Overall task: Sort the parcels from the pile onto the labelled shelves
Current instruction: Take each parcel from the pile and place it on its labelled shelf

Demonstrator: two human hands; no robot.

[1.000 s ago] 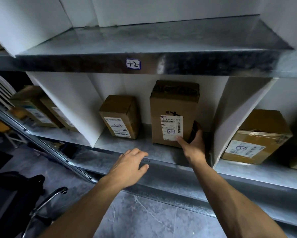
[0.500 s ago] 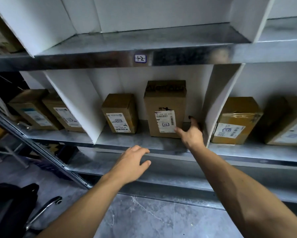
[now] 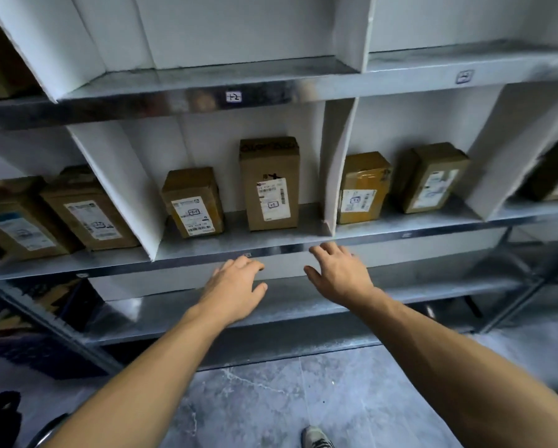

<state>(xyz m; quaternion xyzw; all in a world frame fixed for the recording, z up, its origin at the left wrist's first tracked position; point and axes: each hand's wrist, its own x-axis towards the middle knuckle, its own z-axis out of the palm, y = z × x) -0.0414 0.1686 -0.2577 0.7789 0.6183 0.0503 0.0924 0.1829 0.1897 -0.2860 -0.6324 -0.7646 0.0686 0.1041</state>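
A tall brown cardboard parcel point(image 3: 269, 183) with a white label stands upright in the middle compartment of the metal shelf point(image 3: 238, 244). A shorter brown parcel point(image 3: 193, 202) stands to its left in the same compartment. Above them the upper shelf edge carries a small handwritten label point(image 3: 233, 97). My left hand point(image 3: 234, 287) hangs below the shelf's front edge, fingers relaxed, holding nothing. My right hand point(image 3: 339, 274) is beside it, fingers spread and empty, clear of the tall parcel.
White dividers point(image 3: 337, 163) split the shelf into compartments. Two parcels point(image 3: 364, 189) point(image 3: 431, 177) stand in the compartment to the right, and two more point(image 3: 87, 215) to the left. A lower shelf point(image 3: 303, 305) runs beneath my hands. A shoe point(image 3: 316, 438) shows on the grey floor.
My right hand has let go of the tall parcel and drawn back below the shelf edge. The view has pulled back and shifted right, showing more compartments. My left hand stays empty.
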